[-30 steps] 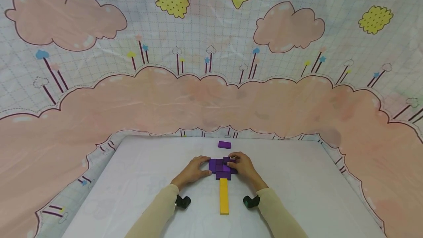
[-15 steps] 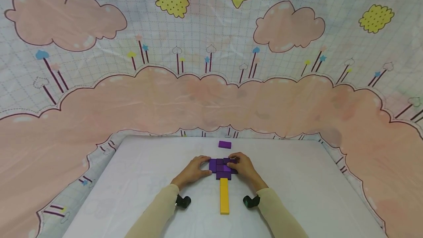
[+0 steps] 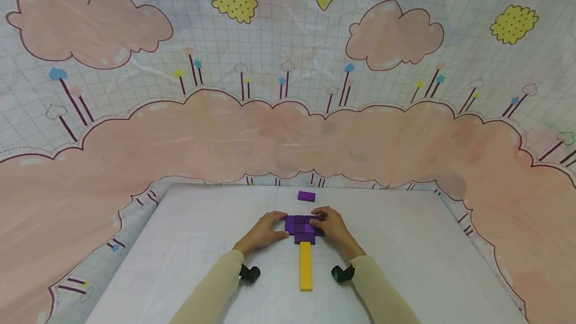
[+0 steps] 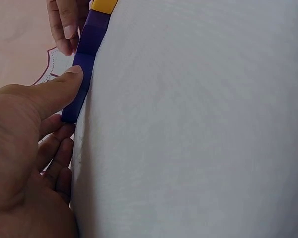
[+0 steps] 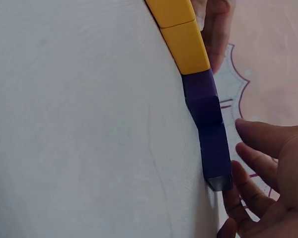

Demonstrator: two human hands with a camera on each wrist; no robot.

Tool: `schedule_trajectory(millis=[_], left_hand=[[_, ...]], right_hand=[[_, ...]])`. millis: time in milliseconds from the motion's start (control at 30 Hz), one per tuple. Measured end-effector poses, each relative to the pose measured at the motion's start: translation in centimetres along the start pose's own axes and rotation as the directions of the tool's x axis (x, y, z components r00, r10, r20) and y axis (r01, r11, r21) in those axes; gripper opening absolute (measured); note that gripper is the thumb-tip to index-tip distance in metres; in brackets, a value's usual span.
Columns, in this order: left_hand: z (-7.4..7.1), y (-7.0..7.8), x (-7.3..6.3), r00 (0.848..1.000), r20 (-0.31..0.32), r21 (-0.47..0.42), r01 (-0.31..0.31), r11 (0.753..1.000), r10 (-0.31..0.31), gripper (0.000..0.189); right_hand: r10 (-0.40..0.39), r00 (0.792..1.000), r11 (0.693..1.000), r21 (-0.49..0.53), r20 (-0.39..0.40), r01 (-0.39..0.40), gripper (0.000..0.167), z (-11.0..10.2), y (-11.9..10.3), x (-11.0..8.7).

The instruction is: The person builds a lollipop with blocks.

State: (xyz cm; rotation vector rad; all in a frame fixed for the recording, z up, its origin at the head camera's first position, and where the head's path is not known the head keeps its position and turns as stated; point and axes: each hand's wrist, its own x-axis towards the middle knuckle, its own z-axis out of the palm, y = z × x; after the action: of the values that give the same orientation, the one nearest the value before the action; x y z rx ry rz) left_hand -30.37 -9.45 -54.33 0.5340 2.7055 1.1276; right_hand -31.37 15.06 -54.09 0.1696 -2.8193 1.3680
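Purple blocks [image 3: 299, 228] lie together in a flat cluster on the white table. From its near side runs a yellow strip [image 3: 305, 266], which shows as two blocks end to end in the right wrist view. My left hand [image 3: 262, 233] grips the long purple block [image 3: 290, 225] at the cluster's left side, thumb at its near end, fingers at its far end. My right hand [image 3: 334, 228] pinches a small purple block [image 3: 309, 219] at the far right, thumb in front and fingers behind. This hand partly hides the cluster's right side.
A loose purple block [image 3: 306, 196] lies beyond the cluster, near the far edge of the white table [image 3: 202, 214]. Behind the table hangs a cloth [image 3: 270, 134] printed with clouds. Black devices [image 3: 250, 274] sit at both wrists.
The small purple block under my right fingers has moved slightly right and down, now flush with its neighbours. My left hand has stayed in place.
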Motion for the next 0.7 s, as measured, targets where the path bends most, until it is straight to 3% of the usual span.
schedule_trajectory(millis=[267,700], left_hand=[[0.0,0.0,-0.1,1.0,-0.007,-0.011,-0.021,1.0,0.021,0.059],[-0.1,0.0,0.1,1.0,-0.009,-0.008,-0.024,1.0,0.024,0.06]], right_hand=[[0.034,0.999,0.995,0.098,-0.042,-0.03,0.024,-1.2,-0.7,-0.3],[-0.057,0.994,0.997,0.053,-0.094,0.062,0.029,-3.2,-2.7,0.0]])
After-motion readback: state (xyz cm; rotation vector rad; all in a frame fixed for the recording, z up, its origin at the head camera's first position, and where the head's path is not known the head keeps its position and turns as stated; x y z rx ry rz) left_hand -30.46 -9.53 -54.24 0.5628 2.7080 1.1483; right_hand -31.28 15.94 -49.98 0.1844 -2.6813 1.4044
